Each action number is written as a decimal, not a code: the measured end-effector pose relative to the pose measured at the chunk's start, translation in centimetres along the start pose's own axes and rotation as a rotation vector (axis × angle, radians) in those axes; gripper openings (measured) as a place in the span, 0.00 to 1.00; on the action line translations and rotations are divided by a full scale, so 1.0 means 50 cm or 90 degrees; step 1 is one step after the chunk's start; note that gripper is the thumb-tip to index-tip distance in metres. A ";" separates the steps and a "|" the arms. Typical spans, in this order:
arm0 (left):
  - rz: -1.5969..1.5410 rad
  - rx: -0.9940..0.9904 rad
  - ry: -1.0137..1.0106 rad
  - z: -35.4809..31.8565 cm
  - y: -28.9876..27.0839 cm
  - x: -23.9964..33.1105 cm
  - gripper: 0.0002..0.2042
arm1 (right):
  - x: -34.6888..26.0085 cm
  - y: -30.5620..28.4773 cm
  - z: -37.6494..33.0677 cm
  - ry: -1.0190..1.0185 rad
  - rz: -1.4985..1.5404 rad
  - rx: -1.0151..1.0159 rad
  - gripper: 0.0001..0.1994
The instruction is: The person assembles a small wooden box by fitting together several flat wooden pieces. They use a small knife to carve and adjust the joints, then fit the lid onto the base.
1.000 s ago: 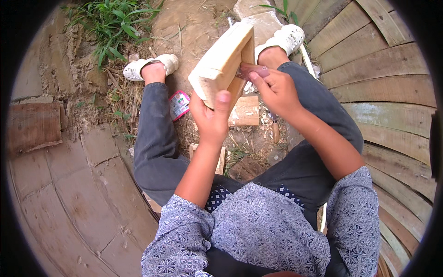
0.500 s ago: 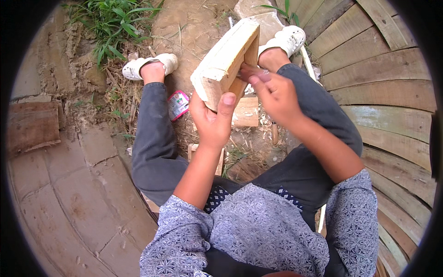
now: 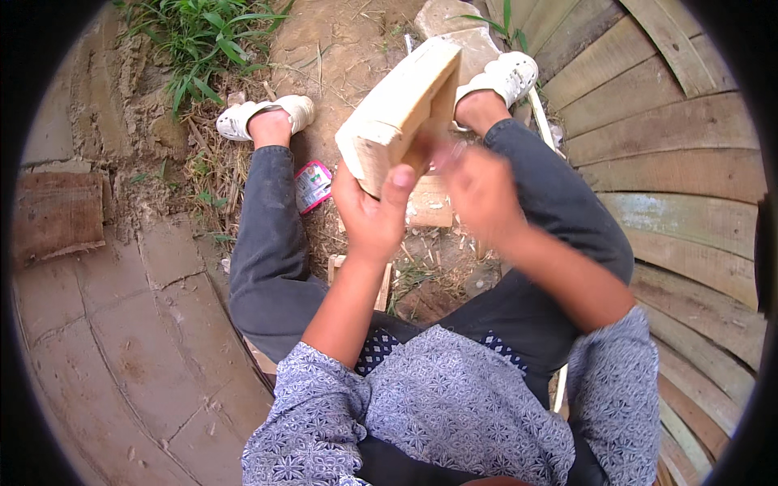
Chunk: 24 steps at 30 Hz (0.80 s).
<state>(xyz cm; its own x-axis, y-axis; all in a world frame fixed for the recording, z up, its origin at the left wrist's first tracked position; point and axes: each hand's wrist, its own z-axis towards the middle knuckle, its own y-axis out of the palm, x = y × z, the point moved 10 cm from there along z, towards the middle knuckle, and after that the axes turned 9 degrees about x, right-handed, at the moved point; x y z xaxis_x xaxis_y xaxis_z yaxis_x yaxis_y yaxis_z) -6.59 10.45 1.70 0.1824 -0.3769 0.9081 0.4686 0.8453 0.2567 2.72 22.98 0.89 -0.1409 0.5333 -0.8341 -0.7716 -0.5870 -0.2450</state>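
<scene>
My left hand grips the lower end of a pale, box-like wooden frame, with the thumb on the near side and the fingers mostly hidden behind. The frame is held up at a slant between my knees, its hollow side turned to the right. My right hand is smeared by motion at that hollow side. Its fingers are closed around a small brownish thing, pressed against the frame's inner edge. Blur hides what kind of thing it is.
Below the frame lies a flat wooden block among pale shavings. A pink-edged packet rests by my left shin. Another small wooden frame is near my left thigh. A plank wall stands at right; paving lies at left.
My right hand has shifted slightly down and left along the frame's inner side and is more blurred. The wooden frame has barely moved in my left hand.
</scene>
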 end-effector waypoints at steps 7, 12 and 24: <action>-0.005 0.016 0.008 0.011 -0.005 -0.001 0.27 | 0.024 -0.005 -0.010 0.091 -0.022 -0.021 0.12; -0.006 0.027 -0.023 0.007 -0.010 -0.014 0.28 | 0.022 -0.022 0.032 0.082 0.013 0.015 0.12; 0.029 0.017 -0.043 0.000 -0.009 -0.043 0.25 | 0.041 0.011 -0.059 0.129 -0.161 -0.117 0.14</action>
<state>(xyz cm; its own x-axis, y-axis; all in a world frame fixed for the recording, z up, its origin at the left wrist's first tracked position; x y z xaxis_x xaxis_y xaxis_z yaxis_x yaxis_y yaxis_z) -7.20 10.91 -0.35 0.1437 -0.3122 0.9391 0.4382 0.8709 0.2225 3.84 21.97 -2.40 0.1792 0.5548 -0.8125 -0.6390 -0.5622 -0.5249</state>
